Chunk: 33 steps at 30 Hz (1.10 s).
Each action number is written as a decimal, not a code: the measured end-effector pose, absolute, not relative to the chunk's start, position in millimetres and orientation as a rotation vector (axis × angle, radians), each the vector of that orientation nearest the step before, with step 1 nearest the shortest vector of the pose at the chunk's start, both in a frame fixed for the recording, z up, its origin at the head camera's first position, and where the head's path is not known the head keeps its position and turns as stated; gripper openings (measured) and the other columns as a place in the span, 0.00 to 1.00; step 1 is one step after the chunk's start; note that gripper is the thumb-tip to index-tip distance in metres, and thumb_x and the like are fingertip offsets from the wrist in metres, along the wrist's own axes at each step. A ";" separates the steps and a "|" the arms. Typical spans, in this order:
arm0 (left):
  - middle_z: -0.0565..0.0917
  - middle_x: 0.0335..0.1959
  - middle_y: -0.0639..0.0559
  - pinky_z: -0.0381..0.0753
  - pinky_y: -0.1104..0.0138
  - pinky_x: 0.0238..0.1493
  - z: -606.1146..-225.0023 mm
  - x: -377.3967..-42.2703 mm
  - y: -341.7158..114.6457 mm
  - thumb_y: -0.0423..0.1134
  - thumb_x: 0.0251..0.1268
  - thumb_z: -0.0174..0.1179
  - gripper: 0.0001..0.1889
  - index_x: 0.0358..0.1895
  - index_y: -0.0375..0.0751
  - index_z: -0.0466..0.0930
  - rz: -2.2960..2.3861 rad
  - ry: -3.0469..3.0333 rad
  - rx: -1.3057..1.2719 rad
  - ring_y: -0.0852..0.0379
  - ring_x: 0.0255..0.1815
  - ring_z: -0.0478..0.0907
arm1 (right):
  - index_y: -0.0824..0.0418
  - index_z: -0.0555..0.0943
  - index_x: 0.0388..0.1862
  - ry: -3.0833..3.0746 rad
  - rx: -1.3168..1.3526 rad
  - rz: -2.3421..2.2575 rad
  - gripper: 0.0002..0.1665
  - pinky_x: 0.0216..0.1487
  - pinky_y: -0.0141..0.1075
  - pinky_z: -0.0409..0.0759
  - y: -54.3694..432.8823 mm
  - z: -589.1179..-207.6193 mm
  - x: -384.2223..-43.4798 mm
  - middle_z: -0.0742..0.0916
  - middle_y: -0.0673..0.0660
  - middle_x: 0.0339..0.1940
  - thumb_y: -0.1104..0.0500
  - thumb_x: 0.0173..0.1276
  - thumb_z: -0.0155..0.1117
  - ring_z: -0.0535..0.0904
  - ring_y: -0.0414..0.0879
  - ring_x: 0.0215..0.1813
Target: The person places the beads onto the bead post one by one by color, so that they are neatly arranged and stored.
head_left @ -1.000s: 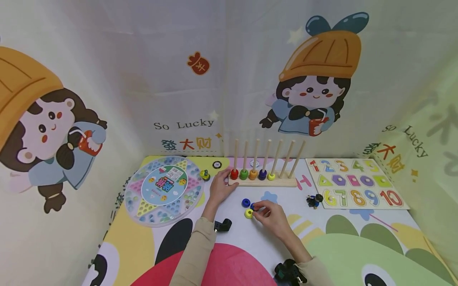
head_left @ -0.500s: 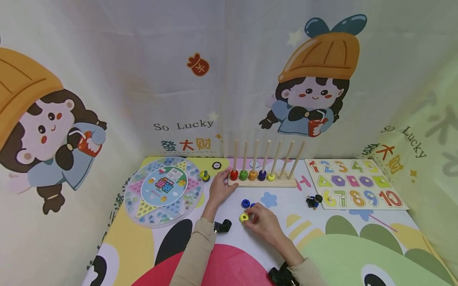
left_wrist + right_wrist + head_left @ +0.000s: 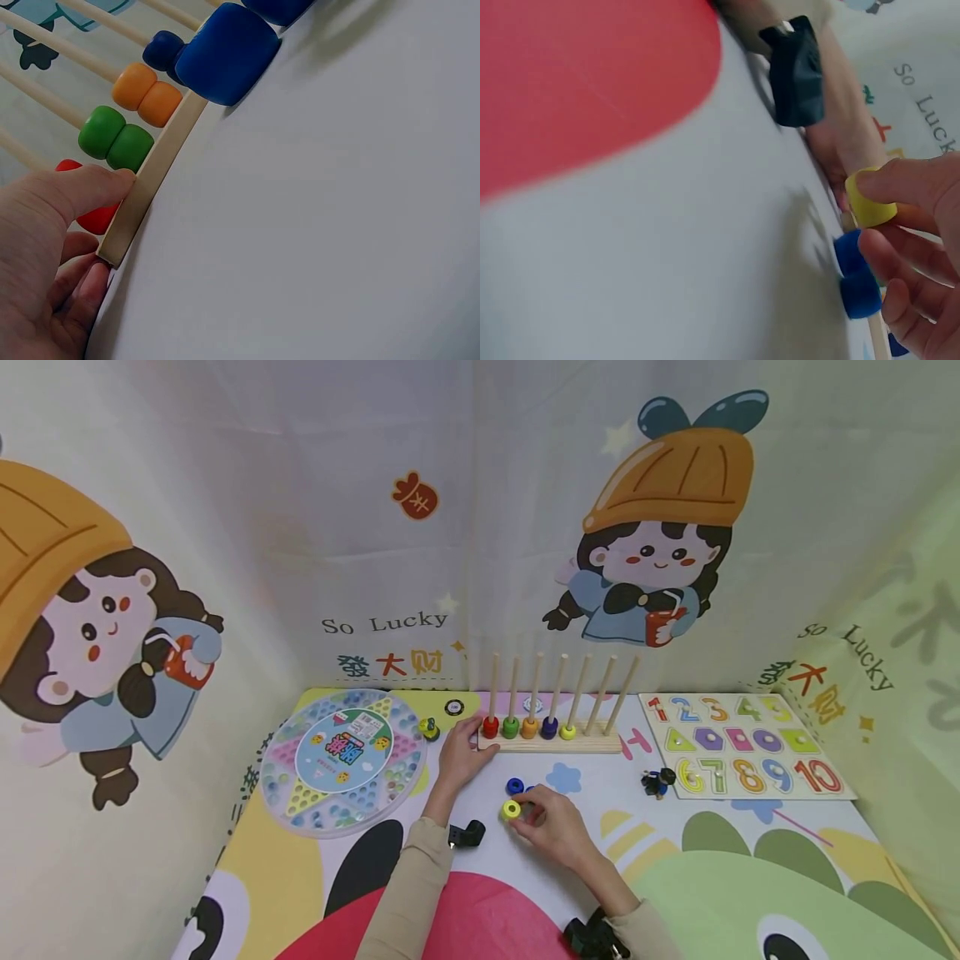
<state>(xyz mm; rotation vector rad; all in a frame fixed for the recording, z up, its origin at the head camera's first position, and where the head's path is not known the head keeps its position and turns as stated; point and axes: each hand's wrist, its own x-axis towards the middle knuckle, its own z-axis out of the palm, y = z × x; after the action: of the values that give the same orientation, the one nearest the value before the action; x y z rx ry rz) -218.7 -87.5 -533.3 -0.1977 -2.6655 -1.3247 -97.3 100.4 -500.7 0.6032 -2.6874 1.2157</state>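
Observation:
A wooden peg rack (image 3: pixel 551 744) with seven upright pegs stands near the back wall; red (image 3: pixel 491 727), green (image 3: pixel 511 727), orange (image 3: pixel 530 727), dark blue (image 3: pixel 550 727) and yellow beads sit low on its first pegs. My left hand (image 3: pixel 462 760) grips the rack's left end, thumb (image 3: pixel 97 184) across the front and fingers round the end. Thumb and fingers of my right hand (image 3: pixel 558 827) pinch a loose yellow bead (image 3: pixel 871 204), in front of the rack. Two loose blue beads (image 3: pixel 861 294) lie close beyond these fingers; in the head view one is partly hidden.
Left of the rack lies a round Chinese checkers board (image 3: pixel 300 806), with a small green-yellow toy (image 3: pixel 429 728) by its edge. On the right are a number-and-shape puzzle board (image 3: pixel 731 762) and a dark figurine (image 3: pixel 658 782). Both wrists carry black camera mounts (image 3: pixel 468 834).
My right hand has shifted left, gripped the yellow bead and drawn it a little away from the blue ones. The bead now looks tipped toward the head camera. My left hand stays on the rack.

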 end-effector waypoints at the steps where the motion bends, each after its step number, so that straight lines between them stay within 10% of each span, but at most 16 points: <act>1: 0.75 0.64 0.40 0.80 0.56 0.52 -533.0 -218.7 -87.3 0.44 0.56 0.72 0.34 0.66 0.35 0.74 -1.326 -2.666 -0.198 0.45 0.56 0.76 | 0.61 0.87 0.41 -2.656 0.597 1.242 0.16 0.29 0.30 0.79 102.0 -499.7 -98.2 0.84 0.48 0.32 0.65 0.52 0.79 0.78 0.37 0.28; 33: 0.75 0.64 0.39 0.81 0.57 0.51 -528.0 -216.8 -87.8 0.43 0.57 0.71 0.33 0.65 0.34 0.75 -1.343 -2.667 -0.210 0.44 0.56 0.75 | 0.66 0.83 0.51 -2.184 0.256 1.300 0.18 0.30 0.20 0.74 159.5 -408.5 -179.0 0.85 0.61 0.44 0.64 0.62 0.72 0.77 0.39 0.30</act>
<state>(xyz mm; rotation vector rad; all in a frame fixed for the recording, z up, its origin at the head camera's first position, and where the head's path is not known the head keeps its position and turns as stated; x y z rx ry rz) -216.8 -87.8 -528.0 -0.2097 -2.6674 -1.3433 -179.0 159.5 -408.5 0.2563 -2.1839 1.2999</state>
